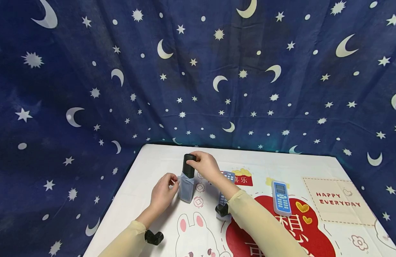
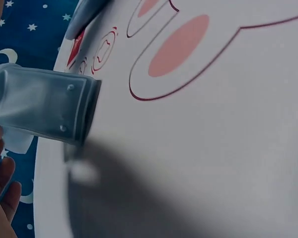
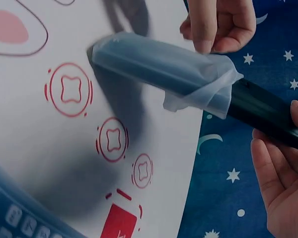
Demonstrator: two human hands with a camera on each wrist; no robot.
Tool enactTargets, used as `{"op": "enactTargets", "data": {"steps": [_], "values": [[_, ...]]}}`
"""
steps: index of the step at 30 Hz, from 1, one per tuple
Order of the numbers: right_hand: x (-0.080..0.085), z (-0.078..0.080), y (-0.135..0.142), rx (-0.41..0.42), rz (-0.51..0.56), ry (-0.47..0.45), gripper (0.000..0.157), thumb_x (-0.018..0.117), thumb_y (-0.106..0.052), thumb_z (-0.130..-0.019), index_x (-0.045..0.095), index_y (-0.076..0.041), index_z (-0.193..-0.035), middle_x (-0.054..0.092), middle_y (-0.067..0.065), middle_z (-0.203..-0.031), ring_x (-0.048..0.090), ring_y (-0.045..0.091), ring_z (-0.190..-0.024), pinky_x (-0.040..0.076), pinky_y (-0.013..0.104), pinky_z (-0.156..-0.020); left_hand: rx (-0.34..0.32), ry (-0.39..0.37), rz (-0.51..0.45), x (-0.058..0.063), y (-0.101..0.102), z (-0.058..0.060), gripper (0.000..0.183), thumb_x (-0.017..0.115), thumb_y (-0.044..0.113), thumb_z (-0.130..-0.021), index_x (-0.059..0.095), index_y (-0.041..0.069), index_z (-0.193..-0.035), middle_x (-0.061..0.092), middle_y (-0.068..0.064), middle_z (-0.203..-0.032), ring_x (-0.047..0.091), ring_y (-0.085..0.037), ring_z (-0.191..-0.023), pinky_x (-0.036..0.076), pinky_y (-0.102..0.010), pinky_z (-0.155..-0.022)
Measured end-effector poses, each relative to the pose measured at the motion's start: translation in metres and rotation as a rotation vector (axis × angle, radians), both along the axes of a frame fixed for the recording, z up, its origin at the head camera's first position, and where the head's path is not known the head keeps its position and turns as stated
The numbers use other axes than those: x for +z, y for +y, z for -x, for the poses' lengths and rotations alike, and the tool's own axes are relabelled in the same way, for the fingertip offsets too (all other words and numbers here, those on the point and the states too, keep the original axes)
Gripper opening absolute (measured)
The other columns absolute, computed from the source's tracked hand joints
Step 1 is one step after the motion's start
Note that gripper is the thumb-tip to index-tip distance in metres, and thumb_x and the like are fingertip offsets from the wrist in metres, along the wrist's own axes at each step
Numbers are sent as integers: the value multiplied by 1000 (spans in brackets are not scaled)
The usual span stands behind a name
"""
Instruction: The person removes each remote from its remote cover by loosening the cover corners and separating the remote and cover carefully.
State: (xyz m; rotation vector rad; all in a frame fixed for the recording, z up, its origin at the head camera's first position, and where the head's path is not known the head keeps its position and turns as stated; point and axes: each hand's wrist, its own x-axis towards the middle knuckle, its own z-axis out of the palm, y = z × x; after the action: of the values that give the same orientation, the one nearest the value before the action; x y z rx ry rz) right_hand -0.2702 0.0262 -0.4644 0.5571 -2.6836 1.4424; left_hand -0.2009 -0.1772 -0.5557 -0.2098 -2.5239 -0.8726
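- Cream sleeves (image 1: 265, 228) lie nearest the camera, along the bottom of the head view; a black wrist clip (image 1: 154, 237) sits beside the left one and could snag on the tablecloth (image 1: 167, 153) if that wrist drops.
- Near the picture's centre, a translucent cover (image 1: 186, 191) stands nearly upright, with a black handset (image 1: 188, 166) partly inside and its upper end bare. Whether the cover's lower end bears on the table or hangs just above it, I cannot tell.
- Right hand (image 1: 206, 167): thumb and fingers grip the handset's bare end. The smooth casing could slip through that grasp if the cover drags on it.
- Left hand (image 1: 164, 191): fingertips narrowed on the cover's upper edge, apparently pinching it. So small a hold could slide off, or stretch or tear the thin film if pulled sideways.
- In the right wrist view, the cover's rim looks creased and folded around the handset; this bunching could jam the fit or leave it crooked.
- Just right of centre, a grey-blue remote (image 1: 229, 177) lies partly hidden under the right forearm, which could knock it if lowered.
- Farther right, a blue remote with a small screen (image 1: 282, 198) lies well apart and seems at little risk.
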Motion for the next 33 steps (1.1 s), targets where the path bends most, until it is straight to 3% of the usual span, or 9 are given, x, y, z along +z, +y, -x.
{"op": "enactTargets", "data": {"steps": [7, 14, 19, 23, 28, 33], "values": [[2, -3, -3, 29, 25, 4, 34, 75, -29, -95, 72, -16, -125, 74, -6, -98, 65, 10, -82, 55, 32, -73, -16, -80, -120, 4, 6, 1, 21, 73, 7, -92, 64, 14, -110, 67, 1, -105, 65, -17, -93, 55, -39, -82], [3, -5, -5, 54, 46, 1, 30, 75, -27, -95, 73, -17, -123, 74, -7, -98, 66, 9, -84, 57, 31, -75, -75, -52, -216, 2, 9, 7, 26, 69, -2, -92, 64, 8, -116, 67, -5, -110, 67, -21, -100, 56, -41, -89], [5, -7, -4, 57, 53, -22, 31, 76, -28, -95, 73, -17, -123, 74, -7, -100, 66, 10, -86, 57, 32, -76, -41, -84, -304, -1, 6, 7, 23, 71, 3, -95, 62, 5, -115, 62, -8, -113, 69, -24, -100, 57, -39, -89], [3, -7, -3, 61, 64, -31, 32, 76, -29, -95, 73, -18, -124, 74, -8, -101, 67, 10, -87, 57, 32, -76, 5, -129, -345, -2, 5, 6, 13, 72, 11, -97, 66, 6, -107, 66, -7, -105, 69, -22, -95, 58, -38, -86], [2, -7, -2, 61, 73, -27, 33, 76, -28, -95, 73, -16, -125, 75, -5, -101, 66, 11, -84, 56, 31, -74, -12, -120, -336, 1, 9, 9, 9, 69, 12, -99, 72, 7, -107, 71, -4, -100, 69, -19, -92, 58, -38, -83], [2, -8, -1, 55, 73, -20, 32, 76, -27, -95, 73, -16, -125, 74, -5, -99, 65, 13, -81, 56, 31, -70, -44, -78, -200, 4, 11, 9, 13, 64, 9, -101, 70, 6, -112, 70, -6, -105, 69, -22, -95, 58, -40, -84]]}}
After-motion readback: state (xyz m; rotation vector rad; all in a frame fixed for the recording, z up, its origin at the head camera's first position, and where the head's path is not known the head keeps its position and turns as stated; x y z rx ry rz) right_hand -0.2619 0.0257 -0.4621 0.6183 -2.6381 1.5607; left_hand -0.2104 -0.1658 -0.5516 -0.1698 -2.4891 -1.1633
